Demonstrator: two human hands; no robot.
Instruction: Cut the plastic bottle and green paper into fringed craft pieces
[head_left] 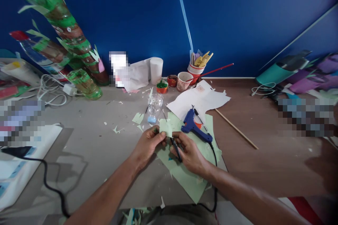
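My left hand pinches a small piece of pale green paper at its lower left edge. My right hand is closed around black-handled scissors, whose blades meet the bottom of that piece. Both hands hover over a larger sheet of pale green paper lying on the table. A blue glue gun lies just right of the hands, its black cord running past my right wrist.
A clear plastic bottle lies beyond the hands. White paper, a wooden stick, cups with tools, a white roll and painted bottle trees stand further back. Paper scraps litter the grey table.
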